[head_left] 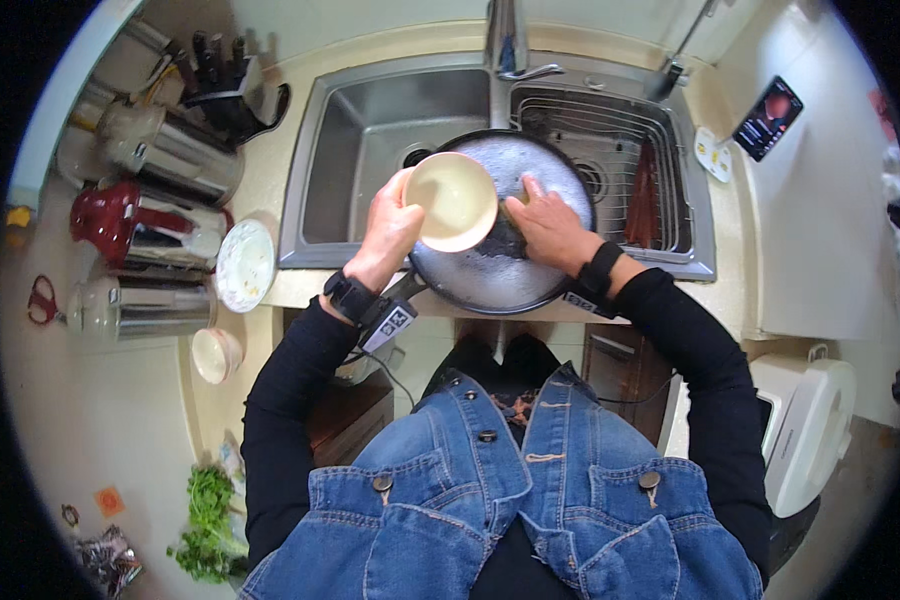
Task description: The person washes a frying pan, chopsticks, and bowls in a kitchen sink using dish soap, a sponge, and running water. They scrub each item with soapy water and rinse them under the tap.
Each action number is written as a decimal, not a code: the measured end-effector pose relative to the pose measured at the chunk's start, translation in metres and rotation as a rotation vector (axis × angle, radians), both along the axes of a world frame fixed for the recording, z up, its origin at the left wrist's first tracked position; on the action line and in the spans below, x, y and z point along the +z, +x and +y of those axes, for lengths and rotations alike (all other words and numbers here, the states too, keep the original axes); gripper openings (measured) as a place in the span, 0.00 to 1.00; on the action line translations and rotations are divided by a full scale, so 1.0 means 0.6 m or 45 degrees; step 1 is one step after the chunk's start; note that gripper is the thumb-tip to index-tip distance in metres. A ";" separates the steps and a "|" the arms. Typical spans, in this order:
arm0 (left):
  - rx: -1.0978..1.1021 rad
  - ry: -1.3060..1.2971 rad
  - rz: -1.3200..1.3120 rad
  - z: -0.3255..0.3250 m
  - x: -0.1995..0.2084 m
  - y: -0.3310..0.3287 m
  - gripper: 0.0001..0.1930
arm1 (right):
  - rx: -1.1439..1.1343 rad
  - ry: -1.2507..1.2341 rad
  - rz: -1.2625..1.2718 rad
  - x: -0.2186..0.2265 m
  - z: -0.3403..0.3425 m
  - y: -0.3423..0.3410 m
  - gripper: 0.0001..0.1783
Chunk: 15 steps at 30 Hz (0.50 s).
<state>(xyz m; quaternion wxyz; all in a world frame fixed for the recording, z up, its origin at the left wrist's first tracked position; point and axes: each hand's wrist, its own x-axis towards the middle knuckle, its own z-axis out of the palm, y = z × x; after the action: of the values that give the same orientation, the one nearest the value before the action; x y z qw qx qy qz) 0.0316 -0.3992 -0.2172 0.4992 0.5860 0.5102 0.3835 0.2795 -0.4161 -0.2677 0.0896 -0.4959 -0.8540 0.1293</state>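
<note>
My left hand [388, 238] grips a small cream bowl [452, 203] with a pinkish rim by its left side. The bowl is tilted, its inside facing up toward me. Below it a wide dark frying pan [500, 308] with foamy water in it rests over the front of the double sink, its handle [408, 288] pointing toward me on the left. Over the foam, just right of the bowl, is my right hand [555, 230], fingers curled. A bit of something yellowish-brown shows at its fingertips, too small to name.
Behind the pan stands the faucet [507, 45]. A wire rack [610, 125] sits in the right basin. Left on the counter are a knife block [232, 100], steel canisters [175, 152], a white plate [245, 266] and another bowl [216, 356]. A phone [768, 118] leans at the right.
</note>
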 end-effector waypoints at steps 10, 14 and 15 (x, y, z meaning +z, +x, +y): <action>0.095 -0.034 -0.083 -0.029 0.001 0.004 0.28 | 0.145 -0.138 -0.083 -0.016 0.013 0.003 0.10; 0.193 -0.338 -0.357 -0.043 0.008 0.023 0.26 | 0.004 -0.147 0.248 -0.005 0.022 0.013 0.13; 0.224 -0.452 -0.477 -0.053 0.010 0.026 0.26 | -0.046 -0.215 0.350 0.005 0.025 0.019 0.14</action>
<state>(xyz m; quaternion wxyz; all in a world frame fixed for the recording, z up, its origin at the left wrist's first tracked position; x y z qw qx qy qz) 0.0472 -0.4310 -0.2114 0.6446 0.3614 0.5172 0.4318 0.2908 -0.4014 -0.2646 0.1658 -0.4945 -0.8108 0.2658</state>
